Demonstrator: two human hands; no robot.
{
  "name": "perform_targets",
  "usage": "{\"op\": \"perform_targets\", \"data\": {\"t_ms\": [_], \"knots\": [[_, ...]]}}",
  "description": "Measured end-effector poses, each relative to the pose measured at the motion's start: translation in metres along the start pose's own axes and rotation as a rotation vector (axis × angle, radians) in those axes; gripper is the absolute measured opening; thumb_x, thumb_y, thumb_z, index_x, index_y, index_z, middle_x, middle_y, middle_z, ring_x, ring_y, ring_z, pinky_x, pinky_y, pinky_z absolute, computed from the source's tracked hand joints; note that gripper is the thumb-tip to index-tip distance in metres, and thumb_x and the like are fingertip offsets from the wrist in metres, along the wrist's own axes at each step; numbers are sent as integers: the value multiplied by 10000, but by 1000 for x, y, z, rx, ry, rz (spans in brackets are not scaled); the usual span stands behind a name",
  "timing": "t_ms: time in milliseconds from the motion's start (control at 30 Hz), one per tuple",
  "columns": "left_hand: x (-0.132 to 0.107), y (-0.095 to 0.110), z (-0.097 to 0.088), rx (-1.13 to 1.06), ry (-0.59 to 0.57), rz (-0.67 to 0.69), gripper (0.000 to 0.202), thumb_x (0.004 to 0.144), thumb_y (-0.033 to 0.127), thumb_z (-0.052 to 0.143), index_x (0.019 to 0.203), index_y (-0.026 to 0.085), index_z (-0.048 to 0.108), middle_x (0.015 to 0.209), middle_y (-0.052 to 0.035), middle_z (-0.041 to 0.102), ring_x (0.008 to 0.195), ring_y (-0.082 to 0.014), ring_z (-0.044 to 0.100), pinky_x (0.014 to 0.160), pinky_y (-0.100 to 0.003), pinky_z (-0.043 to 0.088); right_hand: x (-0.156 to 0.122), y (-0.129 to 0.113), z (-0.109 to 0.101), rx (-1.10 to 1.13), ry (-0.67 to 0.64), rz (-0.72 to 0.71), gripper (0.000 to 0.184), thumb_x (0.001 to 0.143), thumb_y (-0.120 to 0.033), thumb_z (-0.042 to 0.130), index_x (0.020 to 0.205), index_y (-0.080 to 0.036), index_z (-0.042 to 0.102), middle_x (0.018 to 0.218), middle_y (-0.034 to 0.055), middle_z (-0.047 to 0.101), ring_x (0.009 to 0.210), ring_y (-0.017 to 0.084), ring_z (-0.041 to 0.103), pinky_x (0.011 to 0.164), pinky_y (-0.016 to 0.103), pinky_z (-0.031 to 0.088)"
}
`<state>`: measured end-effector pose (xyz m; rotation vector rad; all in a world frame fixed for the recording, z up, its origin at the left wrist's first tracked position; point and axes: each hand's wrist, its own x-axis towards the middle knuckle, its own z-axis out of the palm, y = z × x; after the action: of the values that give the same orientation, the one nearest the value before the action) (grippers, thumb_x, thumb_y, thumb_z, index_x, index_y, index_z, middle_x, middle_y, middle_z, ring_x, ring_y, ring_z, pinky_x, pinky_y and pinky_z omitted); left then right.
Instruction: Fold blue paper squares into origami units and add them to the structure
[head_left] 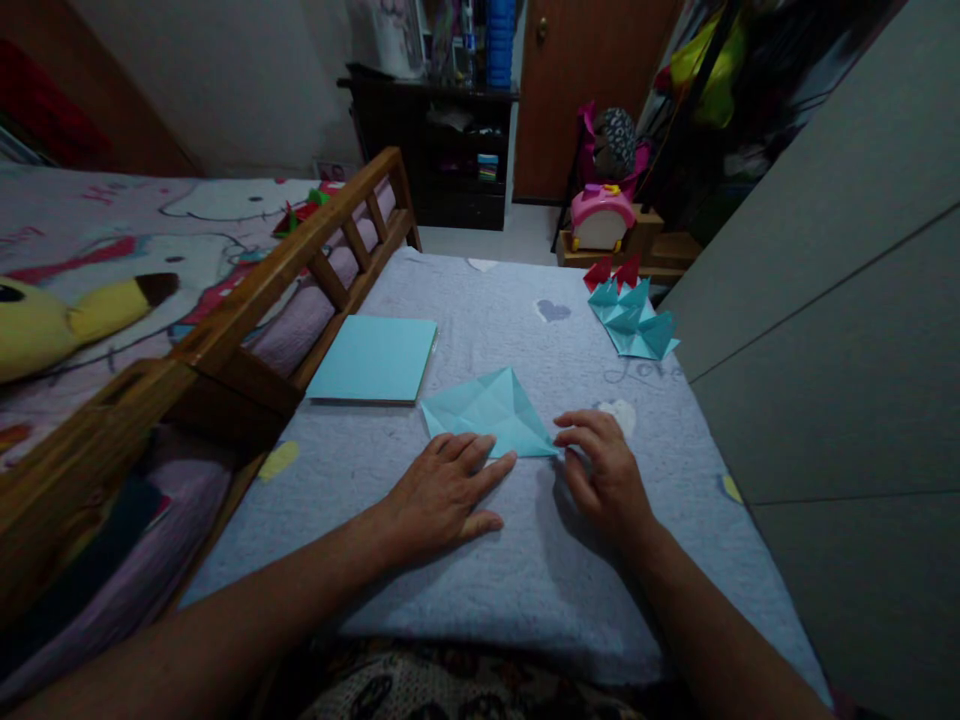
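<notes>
A light blue sheet of origami paper (491, 410) with crease lines lies on the bed in front of me, partly folded. My left hand (450, 485) rests flat over its near edge, fingers spread. At the sheet's right corner, my right hand (604, 470) has thumb and fingertips closed on the pointed tip. Beyond my left hand sits a stack of square blue paper (375, 360). Folded blue paper shapes (636, 318) stand at the far right, with red folded paper (611, 272) just behind them.
A pale blue bedsheet (465, 290) covers the surface. Along the left runs a wooden bed rail (292, 240), with a yellow plush toy (45, 325) beyond it. A grey cabinet panel (840, 280) borders the right. A pink toy case (602, 217) stands past the far edge.
</notes>
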<state>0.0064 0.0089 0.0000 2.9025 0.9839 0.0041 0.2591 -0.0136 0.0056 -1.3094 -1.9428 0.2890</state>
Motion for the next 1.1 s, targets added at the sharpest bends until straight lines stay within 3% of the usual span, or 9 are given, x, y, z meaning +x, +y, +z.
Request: {"op": "perform_targets", "data": {"t_ms": [100,233,433,633,867,1100], "knots": [[0,0,0,-1,9,6,674,967,642,470,1524,285,338,1491,-117,462,1276,-315,433,1074,-446,341,-2,-15,6,39,-217,-165,303,914,-117,470,1148,-202,642,1152,98,673,1085,248,575,986,439,449],[-1,1,0,2,-13,0,679,962,632,490,1513,260,350,1516,-125,455,1301,-306,441,1099,-444,335,-2,-23,16,-36,-347,-136,301,962,-160,451,1187,-167,650,1164,118,678,1087,252,575,987,424,452],[-7,1,3,4,-33,-22,693,992,590,451,1540,190,308,1567,-129,425,1396,-292,406,1132,-430,307,0,-24,19,-139,-386,-117,308,977,-192,451,1215,-185,647,1129,106,683,1027,255,573,959,430,424],[-12,-3,-2,35,-28,-77,695,976,589,473,1509,155,364,1589,-165,390,1443,-319,377,1118,-440,328,0,-26,19,-195,-439,-83,268,972,-256,506,1201,-211,639,1116,84,677,1034,263,567,973,457,352],[-17,-15,-2,52,-3,-123,711,977,617,458,1508,152,374,1594,-191,374,1452,-320,373,1137,-452,294,-1,-24,20,-240,-465,-101,285,981,-314,535,1247,-243,608,1128,75,667,1038,262,556,972,459,324],[-30,-28,0,22,-11,-19,813,891,710,553,1562,349,266,1653,-151,242,1491,-370,280,1174,-514,238,1,-28,24,-346,-493,-142,493,955,-499,585,1412,-326,518,1131,92,636,1047,301,551,977,499,326]]}}
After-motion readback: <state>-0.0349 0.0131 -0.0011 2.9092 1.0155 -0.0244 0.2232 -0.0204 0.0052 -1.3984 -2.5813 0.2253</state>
